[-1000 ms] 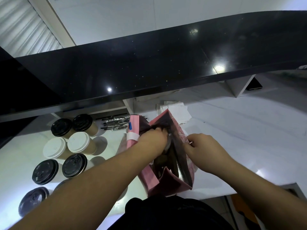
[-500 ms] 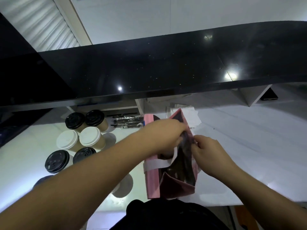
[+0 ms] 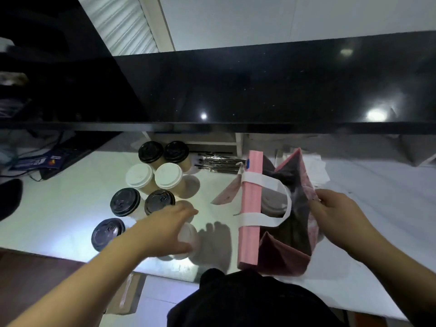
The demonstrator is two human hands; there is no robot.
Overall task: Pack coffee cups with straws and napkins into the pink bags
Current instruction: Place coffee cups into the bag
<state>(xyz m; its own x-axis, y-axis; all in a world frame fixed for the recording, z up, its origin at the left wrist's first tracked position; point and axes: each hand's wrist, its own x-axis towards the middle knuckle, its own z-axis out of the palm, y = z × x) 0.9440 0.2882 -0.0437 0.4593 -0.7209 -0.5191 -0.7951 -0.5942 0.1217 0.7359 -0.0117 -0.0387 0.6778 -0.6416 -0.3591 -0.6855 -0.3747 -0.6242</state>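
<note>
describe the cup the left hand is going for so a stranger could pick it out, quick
On the white counter, left of the open pink bag, stands a cluster of lidded cups. The one meant is the white-lidded cup at the cluster's near right corner, closest to the counter edge, under the left hand. The other two white lids sit further back; its nearest neighbours have black lids.

White counter (image 3: pixel 70 208), glossy, lit brightly near front edge. Above it, raised black shelf (image 3: pixel 259 90), polished, reflecting two ceiling lights (image 3: pixel 376 115). Behind shelf, pale wall (image 3: pixel 283 17) and ribbed white shutter (image 3: pixel 125 27). At far left, dark keyboard (image 3: pixel 68 156) and cables. Below counter edge, brown floor (image 3: pixel 35 279).
</note>
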